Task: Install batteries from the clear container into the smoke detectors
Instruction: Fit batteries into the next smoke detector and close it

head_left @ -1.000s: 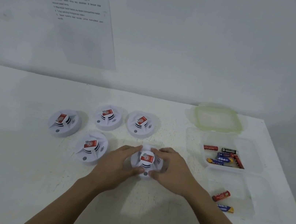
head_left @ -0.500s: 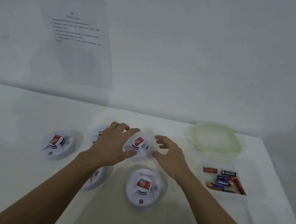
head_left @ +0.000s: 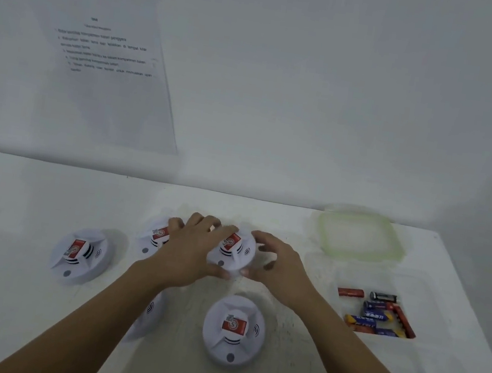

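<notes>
Two hands grip one smoke detector (head_left: 232, 256) at the far centre of the table (head_left: 15, 183): left hand (head_left: 187, 251) curled round its left rim, right hand (head_left: 282, 267) cupping its right. Its red sticker (head_left: 231, 241) is unreadable. Batteries (head_left: 375, 314) lie in the clear container (head_left: 433, 294) to the right, brands blurred. Wall sheet (head_left: 109, 70) text is illegible.

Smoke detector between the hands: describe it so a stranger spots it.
On the white table, round detectors lie left of the clear container. The smoke detector meant is back-right, the only one the left hand grips, right hand beside it.
</notes>
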Tool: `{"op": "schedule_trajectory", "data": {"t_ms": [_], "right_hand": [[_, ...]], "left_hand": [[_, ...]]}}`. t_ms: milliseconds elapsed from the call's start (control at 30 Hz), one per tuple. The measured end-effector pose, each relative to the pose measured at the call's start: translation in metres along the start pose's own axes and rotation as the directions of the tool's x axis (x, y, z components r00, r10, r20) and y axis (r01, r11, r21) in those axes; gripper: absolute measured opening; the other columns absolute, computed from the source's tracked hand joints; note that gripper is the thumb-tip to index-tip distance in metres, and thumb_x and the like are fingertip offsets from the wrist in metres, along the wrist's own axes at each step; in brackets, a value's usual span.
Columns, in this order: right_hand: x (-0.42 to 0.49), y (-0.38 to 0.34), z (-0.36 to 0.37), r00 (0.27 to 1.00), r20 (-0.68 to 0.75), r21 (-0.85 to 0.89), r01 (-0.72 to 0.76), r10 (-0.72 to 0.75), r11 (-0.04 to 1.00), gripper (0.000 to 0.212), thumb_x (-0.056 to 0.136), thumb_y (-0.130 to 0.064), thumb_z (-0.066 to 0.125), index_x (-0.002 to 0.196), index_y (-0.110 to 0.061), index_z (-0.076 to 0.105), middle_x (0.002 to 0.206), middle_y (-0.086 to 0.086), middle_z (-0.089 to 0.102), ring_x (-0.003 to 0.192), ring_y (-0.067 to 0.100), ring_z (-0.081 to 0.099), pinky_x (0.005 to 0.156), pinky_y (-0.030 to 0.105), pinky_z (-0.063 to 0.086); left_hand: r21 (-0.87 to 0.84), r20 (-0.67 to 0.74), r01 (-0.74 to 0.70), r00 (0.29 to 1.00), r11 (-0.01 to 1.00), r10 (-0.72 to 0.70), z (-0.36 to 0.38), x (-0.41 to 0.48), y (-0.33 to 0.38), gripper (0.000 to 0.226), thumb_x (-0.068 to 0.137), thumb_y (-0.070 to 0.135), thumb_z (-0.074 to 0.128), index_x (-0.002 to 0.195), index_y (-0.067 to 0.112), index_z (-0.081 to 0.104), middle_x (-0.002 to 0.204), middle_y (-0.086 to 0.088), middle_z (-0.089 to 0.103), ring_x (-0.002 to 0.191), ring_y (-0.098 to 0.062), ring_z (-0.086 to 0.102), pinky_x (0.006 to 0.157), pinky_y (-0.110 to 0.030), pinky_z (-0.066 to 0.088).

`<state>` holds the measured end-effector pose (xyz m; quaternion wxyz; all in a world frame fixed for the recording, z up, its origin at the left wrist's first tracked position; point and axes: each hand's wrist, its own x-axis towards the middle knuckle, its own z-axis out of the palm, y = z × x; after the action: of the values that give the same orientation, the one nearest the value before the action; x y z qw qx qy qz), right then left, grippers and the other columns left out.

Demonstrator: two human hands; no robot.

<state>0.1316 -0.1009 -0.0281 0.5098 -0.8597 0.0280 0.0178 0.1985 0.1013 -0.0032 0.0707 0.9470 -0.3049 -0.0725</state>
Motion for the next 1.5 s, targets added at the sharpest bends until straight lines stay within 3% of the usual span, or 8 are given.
{"op": "schedule_trajectory", "data": {"t_ms": [200, 467, 600, 700, 800, 967, 1233, 1500], "right_hand": [[-0.027, -0.027, -0.028, 0.978, -0.205, 0.400, 0.124, -0.043, 0.908, 0.051, 0.084, -0.014, 0.081, 0.130, -0.025, 0.063, 0.127, -0.012, 0.067, 0.121, 0.002, 0.060, 0.087, 0.026, 0.058], [-0.070, -0.059, -0.050, 0.985, -0.164, 0.607, 0.143, -0.052, 0.782, 0.050, 0.090, -0.039, 0.069, 0.138, -0.038, 0.054, 0.134, -0.008, 0.064, 0.122, 0.020, 0.064, 0.100, 0.052, 0.054], [-0.093, -0.063, -0.057, 0.980, -0.171, 0.501, 0.179, -0.106, 0.847, 0.039, 0.090, -0.040, 0.064, 0.129, -0.040, 0.062, 0.122, -0.016, 0.070, 0.113, 0.009, 0.067, 0.092, 0.035, 0.059], [-0.108, -0.061, -0.057, 0.969, -0.224, 0.420, 0.195, -0.107, 0.886, 0.046, 0.084, -0.042, 0.072, 0.129, -0.036, 0.064, 0.124, -0.021, 0.068, 0.116, -0.001, 0.062, 0.084, 0.022, 0.058], [-0.121, -0.059, -0.054, 0.961, -0.237, 0.321, 0.219, -0.146, 0.921, 0.048, 0.082, -0.050, 0.070, 0.128, -0.039, 0.064, 0.127, -0.028, 0.063, 0.121, -0.005, 0.056, 0.088, 0.021, 0.056], [-0.140, -0.049, -0.065, 0.966, -0.186, 0.261, 0.225, -0.180, 0.939, 0.036, 0.089, -0.043, 0.067, 0.125, -0.038, 0.068, 0.130, -0.024, 0.062, 0.123, 0.001, 0.057, 0.087, 0.021, 0.052], [-0.165, -0.037, -0.093, 0.980, -0.057, 0.409, 0.197, -0.191, 0.891, 0.044, 0.078, -0.022, 0.084, 0.120, -0.025, 0.073, 0.127, -0.009, 0.063, 0.122, 0.013, 0.060, 0.089, 0.034, 0.059], [-0.171, -0.026, -0.090, 0.943, -0.275, 0.161, 0.235, -0.185, 0.959, 0.048, 0.068, -0.036, 0.091, 0.112, -0.038, 0.072, 0.117, -0.027, 0.059, 0.116, 0.002, 0.058, 0.077, 0.018, 0.056]], "left_hand": [[-0.346, -0.134, -0.029, 0.991, 0.938, -0.019, -0.038, -0.012, 0.030, 0.077, 0.080, 0.070, 0.065, 0.146, 0.046, 0.033, 0.139, 0.019, 0.051, 0.126, -0.010, 0.044, 0.104, -0.039, 0.028], [-0.749, -0.199, -0.074, 0.973, 0.658, -0.118, -0.060, -0.049, 0.092, 0.062, 0.071, 0.056, 0.074, 0.127, 0.038, 0.055, 0.123, 0.028, 0.061, 0.101, 0.006, 0.065, 0.080, -0.009, 0.048], [-0.794, -0.221, -0.091, 0.964, 0.602, -0.145, -0.050, -0.070, 0.113, 0.051, 0.079, 0.040, 0.080, 0.124, 0.038, 0.055, 0.121, 0.023, 0.065, 0.102, 0.005, 0.067, 0.088, -0.025, 0.059], [-0.847, -0.161, -0.071, 0.979, 0.526, -0.128, -0.039, -0.086, 0.127, 0.074, 0.074, 0.031, 0.088, 0.132, 0.044, 0.043, 0.127, 0.023, 0.063, 0.110, 0.004, 0.065, 0.092, -0.032, 0.059], [-0.871, -0.167, -0.090, 0.979, 0.484, -0.120, -0.031, -0.100, 0.140, 0.094, 0.072, 0.031, 0.090, 0.141, 0.054, 0.030, 0.133, 0.028, 0.058, 0.118, 0.005, 0.061, 0.095, -0.032, 0.057], [-0.905, -0.147, -0.123, 0.989, 0.407, -0.028, -0.029, -0.114, 0.146, 0.080, 0.087, 0.018, 0.077, 0.147, 0.047, 0.033, 0.141, 0.015, 0.058, 0.121, -0.016, 0.065, 0.103, -0.041, 0.053], [-0.936, -0.127, -0.140, 0.990, 0.323, 0.058, -0.031, -0.132, 0.155, 0.067, 0.095, 0.024, 0.060, 0.150, 0.044, 0.028, 0.142, 0.023, 0.057, 0.130, -0.002, 0.055, 0.088, -0.016, 0.053], [-0.909, -0.162, -0.190, 0.981, 0.371, 0.105, -0.020, -0.134, 0.170, 0.075, 0.096, 0.012, 0.064, 0.151, 0.045, 0.026, 0.148, 0.024, 0.049, 0.130, -0.014, 0.058, 0.098, -0.027, 0.054]]}}
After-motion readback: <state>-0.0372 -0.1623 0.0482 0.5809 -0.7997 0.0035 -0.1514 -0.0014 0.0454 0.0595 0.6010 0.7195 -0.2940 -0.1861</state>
